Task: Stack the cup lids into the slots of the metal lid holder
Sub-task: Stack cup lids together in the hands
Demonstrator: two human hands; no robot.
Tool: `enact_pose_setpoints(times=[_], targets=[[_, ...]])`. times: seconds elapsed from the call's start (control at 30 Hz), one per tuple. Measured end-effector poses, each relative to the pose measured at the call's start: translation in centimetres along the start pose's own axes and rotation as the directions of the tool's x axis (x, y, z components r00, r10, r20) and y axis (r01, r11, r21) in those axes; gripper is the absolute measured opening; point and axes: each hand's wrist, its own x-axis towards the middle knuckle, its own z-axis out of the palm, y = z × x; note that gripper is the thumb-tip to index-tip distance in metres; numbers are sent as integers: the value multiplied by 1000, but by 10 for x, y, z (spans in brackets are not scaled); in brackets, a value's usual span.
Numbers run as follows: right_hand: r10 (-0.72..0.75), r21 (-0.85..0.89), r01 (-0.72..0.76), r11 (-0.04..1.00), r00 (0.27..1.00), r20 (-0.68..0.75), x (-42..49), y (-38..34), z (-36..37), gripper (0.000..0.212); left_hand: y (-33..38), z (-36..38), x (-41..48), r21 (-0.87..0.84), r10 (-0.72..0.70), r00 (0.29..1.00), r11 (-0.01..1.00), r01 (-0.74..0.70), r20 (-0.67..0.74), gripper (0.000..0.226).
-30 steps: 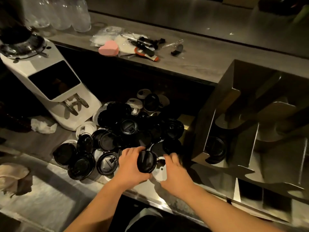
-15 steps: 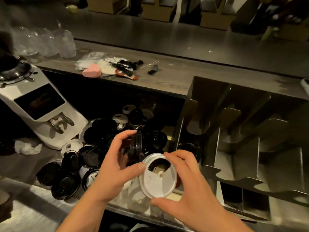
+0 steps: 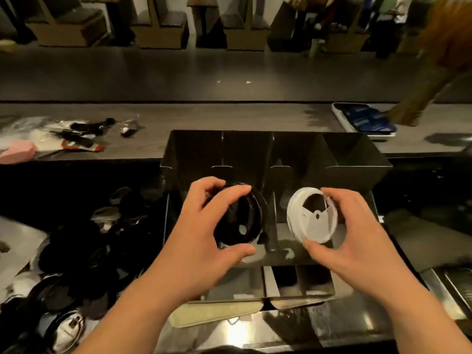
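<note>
Spare lids (image 3: pixel 76 254) are seen piled left of the left hand (image 3: pixel 201 226). A black lid (image 3: pixel 241 218) is gripped there and a white lid (image 3: pixel 313 218) is pinched in the right hand (image 3: pixel 357 233), both over the holder (image 3: pixel 255 149). Placing is judged under way; next, each must be lowered squarely into the slot below.

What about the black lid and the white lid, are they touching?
Apart. Head view shows a clear gap between the black lid and white lid.

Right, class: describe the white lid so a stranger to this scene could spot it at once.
Find the central dark metal lid holder. Two hands hover before its slots; the right hand grips the white lid by its rim. The left hand holds a black lid, and the pile of lids lies on the counter.
</note>
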Motion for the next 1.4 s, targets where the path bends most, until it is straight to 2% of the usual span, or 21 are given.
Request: enact_pose_setpoints(times=[0.1,0.2,0.37,0.47,0.53,0.63,0.73,0.83,0.93,1.03,1.1,1.23,1.4], targets=[[24,-117,-22,993,1000,14,2,18,-3,89,2,18,14,145,-4,997,989,-8,81,95],[-2,-203,13,979,999,53,5,25,2,90,1,30,18,249,-64,993,968,39,94,100],[-57,-248,75,966,995,78,9,34,8,88,-5,50,8,250,-119,991,963,100,62,102],[-87,-373,116,920,992,93,14,37,10,87,-12,51,9,381,-74,997,922,72,-9,100],[-116,-450,172,876,982,149,18,35,14,85,-14,50,16,470,-39,999,882,31,8,98],[-158,-501,253,827,961,225,24,28,19,81,-8,52,28,482,-61,994,876,10,92,105],[-110,-548,286,786,938,330,31,22,21,69,-3,56,37,508,-103,987,861,26,125,113],[-90,-609,368,702,895,437,38,17,26,52,-2,60,40,643,-102,976,764,-46,190,114],[-72,-671,388,632,891,448,41,12,36,41,-2,72,41,755,-118,961,645,-116,248,102],[-51,-701,407,585,881,470,44,9,43,35,-6,85,44,788,-173,947,605,-116,272,88],[-18,-686,417,596,861,508,47,10,50,37,-7,89,46,792,-202,942,602,-97,269,82],[52,-617,310,724,866,497,53,11,56,48,-2,89,53,798,-228,942,600,-64,247,66],[130,-573,240,784,839,529,57,15,59,35,-4,98,60,795,-317,891,601,-77,326,68]])
